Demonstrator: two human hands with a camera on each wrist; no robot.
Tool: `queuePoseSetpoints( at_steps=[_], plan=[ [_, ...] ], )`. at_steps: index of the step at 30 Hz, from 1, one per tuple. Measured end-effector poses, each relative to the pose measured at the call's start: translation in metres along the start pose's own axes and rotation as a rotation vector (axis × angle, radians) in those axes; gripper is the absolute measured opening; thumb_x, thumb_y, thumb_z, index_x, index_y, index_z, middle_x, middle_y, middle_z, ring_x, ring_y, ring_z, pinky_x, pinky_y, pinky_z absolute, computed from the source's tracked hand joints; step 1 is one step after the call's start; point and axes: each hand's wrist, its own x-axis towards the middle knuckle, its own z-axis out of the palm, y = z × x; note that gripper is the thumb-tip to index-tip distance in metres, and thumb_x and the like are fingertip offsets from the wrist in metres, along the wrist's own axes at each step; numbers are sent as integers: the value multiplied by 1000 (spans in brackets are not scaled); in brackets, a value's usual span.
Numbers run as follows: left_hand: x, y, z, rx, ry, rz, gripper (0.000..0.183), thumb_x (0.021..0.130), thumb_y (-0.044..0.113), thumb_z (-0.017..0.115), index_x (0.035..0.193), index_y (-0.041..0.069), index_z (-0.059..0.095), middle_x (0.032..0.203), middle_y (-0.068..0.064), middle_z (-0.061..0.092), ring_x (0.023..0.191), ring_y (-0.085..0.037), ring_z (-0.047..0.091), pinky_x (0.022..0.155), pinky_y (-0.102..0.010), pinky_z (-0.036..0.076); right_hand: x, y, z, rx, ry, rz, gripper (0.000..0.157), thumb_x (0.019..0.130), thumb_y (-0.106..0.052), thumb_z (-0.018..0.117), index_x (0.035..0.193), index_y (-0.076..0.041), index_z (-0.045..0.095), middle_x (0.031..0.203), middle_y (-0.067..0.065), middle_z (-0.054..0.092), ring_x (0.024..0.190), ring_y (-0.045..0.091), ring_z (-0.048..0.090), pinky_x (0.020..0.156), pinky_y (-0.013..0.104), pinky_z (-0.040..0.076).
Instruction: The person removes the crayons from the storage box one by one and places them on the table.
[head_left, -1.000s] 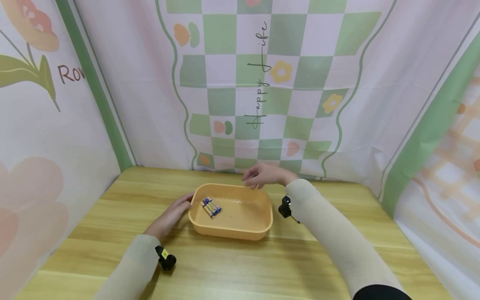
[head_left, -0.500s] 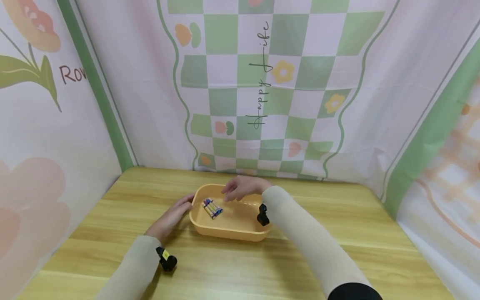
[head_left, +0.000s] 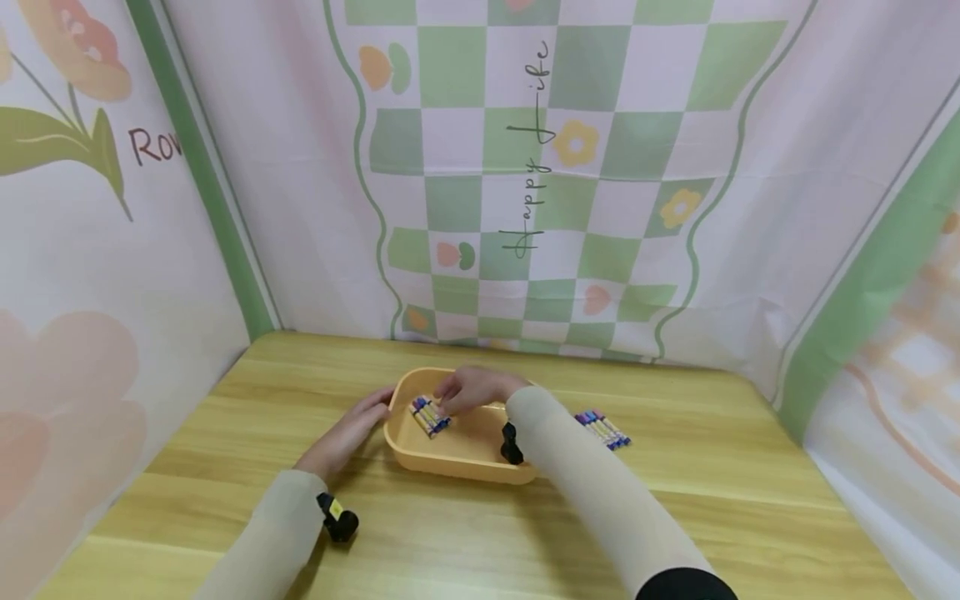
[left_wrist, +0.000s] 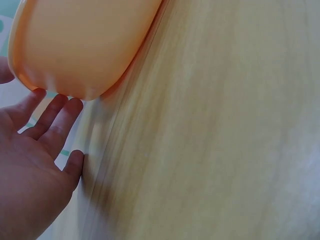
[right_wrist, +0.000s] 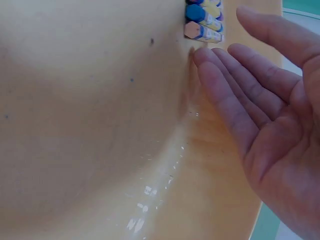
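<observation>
An orange-yellow plastic basin (head_left: 457, 468) stands on the table. A small bundle of paper-wrapped crayons (head_left: 427, 421) lies inside it near the left end. My left hand (head_left: 348, 432) rests against the basin's left end; in the left wrist view, the fingertips of that hand (left_wrist: 37, 155) touch the outer wall. My right hand (head_left: 477, 389) is inside the basin, just right of the crayons. In the right wrist view its fingers (right_wrist: 220, 92) reach out, close below the crayons' hexagonal ends (right_wrist: 196, 30), with thumb apart and nothing held.
A second row of crayons (head_left: 602, 428) lies on the wooden table (head_left: 712, 467) to the right of the basin, partly behind the right sleeve (head_left: 592, 475). A printed curtain (head_left: 517, 250) hangs along the table's back edge.
My right hand has moved left and down, from over the basin's back rim to beside the crayons inside. The crayons on the table have come into view. My left hand stays at the basin.
</observation>
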Motion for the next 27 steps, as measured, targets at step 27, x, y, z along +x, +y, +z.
queuePoseSetpoints(
  at_steps=[27],
  plan=[
    [-1,0,0,-1,8,1,59,100,29,50,157,21,34,164,-7,24,151,-35,9,115,-66,-2,4,7,15,-57,156,31,25,84,-4,77,109,-4,73,89,-3,71,82,8,65,75,22,54]
  ],
)
